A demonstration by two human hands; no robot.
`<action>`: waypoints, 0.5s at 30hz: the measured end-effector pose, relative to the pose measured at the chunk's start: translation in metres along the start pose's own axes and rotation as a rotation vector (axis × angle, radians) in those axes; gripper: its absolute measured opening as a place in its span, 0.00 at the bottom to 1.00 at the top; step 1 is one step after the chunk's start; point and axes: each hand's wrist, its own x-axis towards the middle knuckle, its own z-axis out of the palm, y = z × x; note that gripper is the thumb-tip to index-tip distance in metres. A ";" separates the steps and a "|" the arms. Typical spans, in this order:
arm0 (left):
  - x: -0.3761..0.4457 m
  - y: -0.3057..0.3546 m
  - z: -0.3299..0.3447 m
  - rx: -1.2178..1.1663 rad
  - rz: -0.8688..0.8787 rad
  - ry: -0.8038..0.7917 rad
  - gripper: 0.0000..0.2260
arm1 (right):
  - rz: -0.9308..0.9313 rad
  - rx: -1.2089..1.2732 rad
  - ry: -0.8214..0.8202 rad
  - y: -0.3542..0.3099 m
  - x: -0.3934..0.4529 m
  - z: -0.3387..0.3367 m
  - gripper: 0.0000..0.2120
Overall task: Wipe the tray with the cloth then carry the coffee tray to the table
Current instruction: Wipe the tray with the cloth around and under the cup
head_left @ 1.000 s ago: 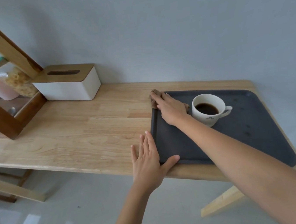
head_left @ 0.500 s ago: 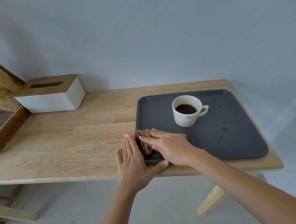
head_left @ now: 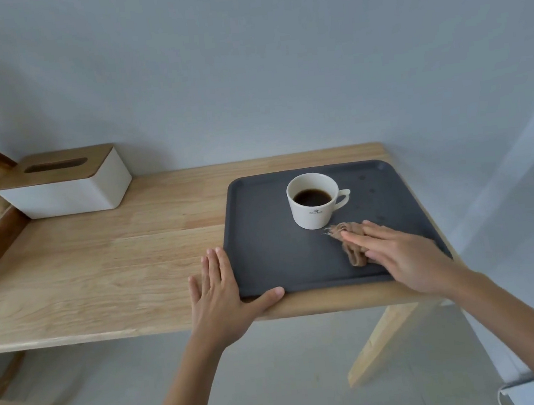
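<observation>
Right hand (head_left: 399, 254) flat on cloth (head_left: 349, 243), left hand (head_left: 217, 293) against tray (head_left: 263, 242) corner

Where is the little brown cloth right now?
The crumpled brown cloth lies on the dark grey tray, under the right hand, just right of the white coffee cup.

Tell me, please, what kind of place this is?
Probably a room in a home, perhaps a dining or pantry corner. A plain wooden table stands against a bare wall and holds a tissue box and a dark tray with a cup of coffee.
</observation>
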 end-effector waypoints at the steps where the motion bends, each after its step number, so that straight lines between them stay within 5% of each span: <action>1: 0.000 0.000 0.000 -0.001 0.000 -0.003 0.61 | 0.026 -0.001 0.005 0.007 -0.005 -0.004 0.27; 15: 0.000 0.000 0.001 -0.023 0.006 0.005 0.61 | -0.089 -0.014 -0.021 -0.031 0.008 0.012 0.26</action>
